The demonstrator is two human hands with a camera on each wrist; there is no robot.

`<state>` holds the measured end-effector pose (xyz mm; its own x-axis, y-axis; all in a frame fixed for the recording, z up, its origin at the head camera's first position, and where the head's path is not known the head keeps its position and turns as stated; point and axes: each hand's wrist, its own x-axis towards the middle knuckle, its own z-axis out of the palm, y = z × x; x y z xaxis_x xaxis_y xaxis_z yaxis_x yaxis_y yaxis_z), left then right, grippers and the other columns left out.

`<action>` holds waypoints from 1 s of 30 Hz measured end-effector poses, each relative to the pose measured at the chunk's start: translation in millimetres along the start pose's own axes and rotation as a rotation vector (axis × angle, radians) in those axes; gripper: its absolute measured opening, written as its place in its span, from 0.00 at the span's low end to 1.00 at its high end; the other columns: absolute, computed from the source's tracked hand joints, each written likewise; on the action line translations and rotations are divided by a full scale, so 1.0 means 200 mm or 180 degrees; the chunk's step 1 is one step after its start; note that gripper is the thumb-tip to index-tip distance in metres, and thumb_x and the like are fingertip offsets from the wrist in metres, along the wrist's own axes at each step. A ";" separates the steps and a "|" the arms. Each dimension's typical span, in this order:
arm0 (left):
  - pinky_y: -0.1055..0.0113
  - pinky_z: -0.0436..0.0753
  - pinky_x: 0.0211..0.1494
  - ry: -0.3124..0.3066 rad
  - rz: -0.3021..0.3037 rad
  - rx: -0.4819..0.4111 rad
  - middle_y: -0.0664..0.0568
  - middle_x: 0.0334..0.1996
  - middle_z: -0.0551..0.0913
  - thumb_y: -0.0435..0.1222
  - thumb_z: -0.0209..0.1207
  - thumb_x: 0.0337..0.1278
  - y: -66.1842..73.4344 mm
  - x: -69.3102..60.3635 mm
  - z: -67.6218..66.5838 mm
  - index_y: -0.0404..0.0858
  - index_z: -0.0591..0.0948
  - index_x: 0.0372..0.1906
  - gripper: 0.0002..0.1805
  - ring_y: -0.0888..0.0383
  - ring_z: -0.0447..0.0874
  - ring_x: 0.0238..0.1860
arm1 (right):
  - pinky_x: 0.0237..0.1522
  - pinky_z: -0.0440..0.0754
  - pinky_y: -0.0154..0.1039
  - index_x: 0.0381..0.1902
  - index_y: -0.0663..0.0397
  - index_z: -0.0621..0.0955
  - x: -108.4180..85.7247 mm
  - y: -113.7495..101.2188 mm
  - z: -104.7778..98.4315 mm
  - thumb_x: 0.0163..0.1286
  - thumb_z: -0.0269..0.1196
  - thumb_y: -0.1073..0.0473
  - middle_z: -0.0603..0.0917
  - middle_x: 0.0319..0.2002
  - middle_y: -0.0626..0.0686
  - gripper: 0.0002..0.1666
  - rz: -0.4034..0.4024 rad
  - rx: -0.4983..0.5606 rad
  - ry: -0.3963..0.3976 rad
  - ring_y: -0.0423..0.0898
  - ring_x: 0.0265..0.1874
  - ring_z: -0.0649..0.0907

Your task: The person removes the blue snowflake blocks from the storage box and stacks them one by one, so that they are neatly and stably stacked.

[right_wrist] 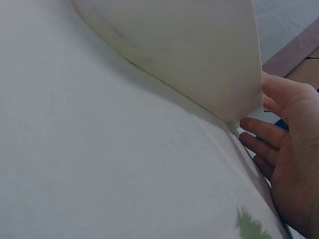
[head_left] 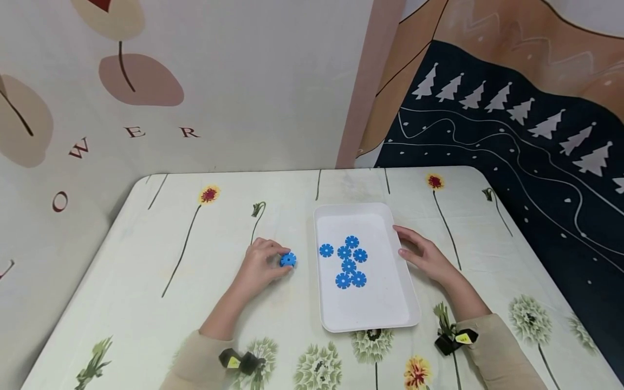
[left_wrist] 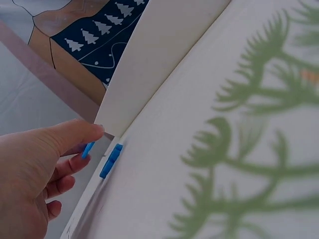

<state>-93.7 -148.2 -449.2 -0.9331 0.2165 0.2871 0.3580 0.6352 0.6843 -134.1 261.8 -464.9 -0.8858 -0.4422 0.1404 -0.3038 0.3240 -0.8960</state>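
My left hand [head_left: 260,266] is left of the white tray [head_left: 363,313], pinching a blue toothed plastic disc [left_wrist: 88,149] between thumb and fingertip. A second blue disc [left_wrist: 111,160] lies on the tablecloth just beside those fingertips; from the head the two overlap as one blue shape [head_left: 288,260]. Inside the tray several matching discs [head_left: 348,266] lie flat, most of them touching in a cluster, with one disc [head_left: 326,250] apart near the left wall. Against the tray's right rim rest the thumb and fingertips of my right hand [head_left: 428,261], fingers loosely bent.
A flower-printed cloth [head_left: 234,216] covers the table. Behind it hang a pale printed wall cloth [head_left: 273,108] and a dark one with white trees [head_left: 487,124]. Both sleeved wrists carry small black cameras, the left camera [head_left: 241,361] and the right camera [head_left: 453,340].
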 end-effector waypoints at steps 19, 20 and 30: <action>0.55 0.68 0.47 -0.0135 -0.0073 -0.0035 0.53 0.37 0.82 0.32 0.76 0.37 0.00 -0.01 -0.01 0.37 0.87 0.40 0.17 0.54 0.70 0.42 | 0.58 0.59 0.22 0.70 0.60 0.63 0.00 0.00 0.00 0.70 0.58 0.66 0.68 0.64 0.65 0.32 0.0084 0.0044 0.0029 0.63 0.65 0.64; 0.55 0.67 0.47 -0.0137 -0.0072 -0.0026 0.53 0.37 0.82 0.32 0.76 0.37 -0.01 -0.01 -0.01 0.37 0.87 0.40 0.17 0.54 0.70 0.42 | 0.58 0.59 0.22 0.70 0.60 0.63 0.00 0.00 0.00 0.70 0.58 0.66 0.68 0.64 0.65 0.32 0.0087 0.0038 0.0031 0.63 0.65 0.64; 0.54 0.67 0.48 -0.0170 -0.0069 0.0017 0.52 0.37 0.81 0.32 0.75 0.39 -0.03 -0.01 0.00 0.37 0.87 0.41 0.17 0.53 0.70 0.43 | 0.58 0.60 0.23 0.71 0.60 0.63 0.00 0.00 0.00 0.70 0.58 0.66 0.69 0.63 0.65 0.32 0.0073 0.0015 0.0017 0.63 0.64 0.65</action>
<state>-93.5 -152.4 -454.6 -0.9412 0.2416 0.2360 0.3375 0.6441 0.6865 -133.8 261.5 -464.1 -0.8944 -0.4302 0.1221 -0.2817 0.3299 -0.9010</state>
